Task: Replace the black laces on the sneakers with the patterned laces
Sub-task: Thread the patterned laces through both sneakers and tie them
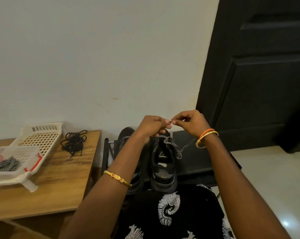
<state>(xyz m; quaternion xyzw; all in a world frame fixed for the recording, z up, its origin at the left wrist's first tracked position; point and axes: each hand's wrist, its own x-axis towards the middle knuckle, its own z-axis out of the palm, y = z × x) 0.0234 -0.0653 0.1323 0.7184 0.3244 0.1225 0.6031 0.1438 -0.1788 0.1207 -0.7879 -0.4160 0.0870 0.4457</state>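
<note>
While both hands work above the black sneakers (163,163), the left hand (151,125) and right hand (189,122) each keep a tight pinching grip on the patterned lace (173,145) at its tip. It looks soft, light and floppy, so the stiff tip is the place to hold. Black laces (74,141) lie heaped on the desk (63,178).
</note>
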